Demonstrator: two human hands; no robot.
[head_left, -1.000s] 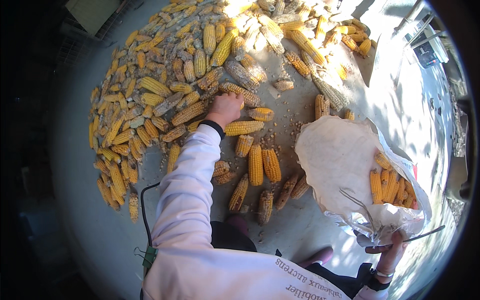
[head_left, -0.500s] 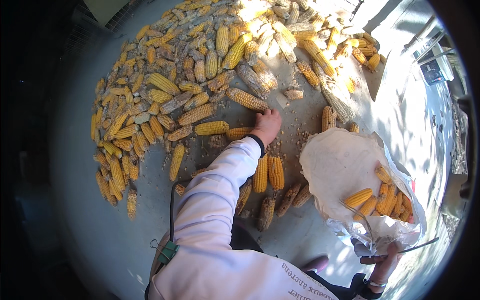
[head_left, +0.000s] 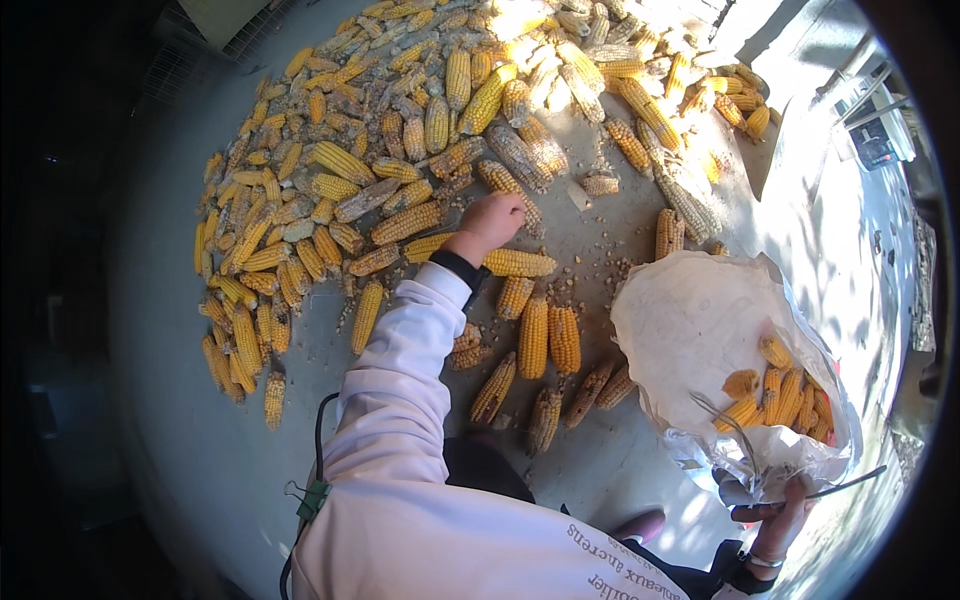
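My left hand is closed over a corn cob on the grey surface, its fingers pressed against the cob's side. A yellow cob lies just under the wrist. At the lower right, my right hand grips the near rim of a white bag. From the right hand juts a thin dark rod; whether the fingers hold it too is unclear. Several orange-yellow cobs rest inside the bag, with a blurred brownish cob beside them. A thin curved strip crosses the bag's mouth.
A wide heap of corn cobs, many greyish and mouldy, spreads over the far and left side. Loose kernels are scattered near the middle. Several cobs lie between my left arm and the bag. Wire mesh stands at the far left.
My left hand has shifted left and its fingers have closed against the cob, which has turned. In the bag, one cob has changed place. My right hand stays at the rim.
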